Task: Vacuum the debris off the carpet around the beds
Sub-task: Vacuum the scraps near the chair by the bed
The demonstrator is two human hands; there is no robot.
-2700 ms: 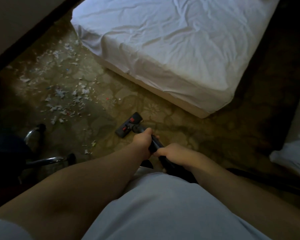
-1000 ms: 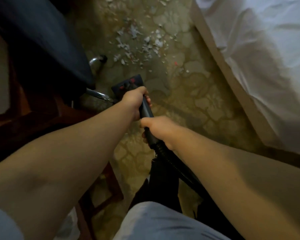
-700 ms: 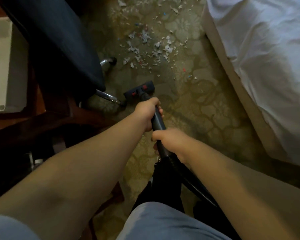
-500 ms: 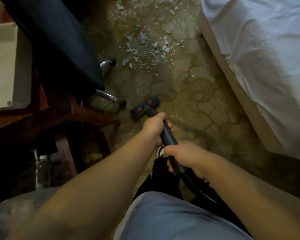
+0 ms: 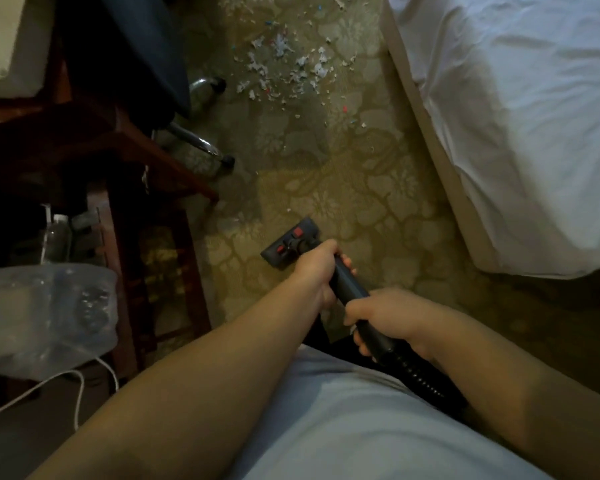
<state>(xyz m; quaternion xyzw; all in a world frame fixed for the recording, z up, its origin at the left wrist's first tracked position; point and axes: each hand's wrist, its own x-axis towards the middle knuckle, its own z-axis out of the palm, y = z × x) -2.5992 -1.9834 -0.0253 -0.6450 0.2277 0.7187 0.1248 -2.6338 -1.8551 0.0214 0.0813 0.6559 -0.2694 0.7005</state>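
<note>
Two hands hold the vacuum wand (image 5: 349,282): the left hand (image 5: 317,271) is wrapped round the smooth dark tube just behind the floor head (image 5: 290,242), and the right hand (image 5: 392,317) is wrapped round it further back, where the ribbed hose (image 5: 420,375) begins. The floor head, a flat dark bar with two red tabs, rests on the carpet (image 5: 361,202) near the bed (image 5: 516,116), level with its near corner. The step in hand appears to be a stroke along the strip beside the bed; the patch around the head looks largely free of litter. The debris (image 5: 284,67), torn pale paper scraps with a few red and blue specks, lies further along the bed's side, well apart from the head, thickest between the bed and a dark upholstered chair (image 5: 142,46) on chrome legs. The next move calls for pushing the head forward, parallel to the bed's edge, until it covers the scraps, kept flat so the light pieces are drawn in rather than scattered. The carpet is low-pile with a pale floral pattern; the bed carries a creased white sheet. Away from the bed stand a dark wooden worktop (image 5: 84,143), a crinkled clear plastic bag (image 5: 45,313) and a white cable (image 5: 77,386).
</note>
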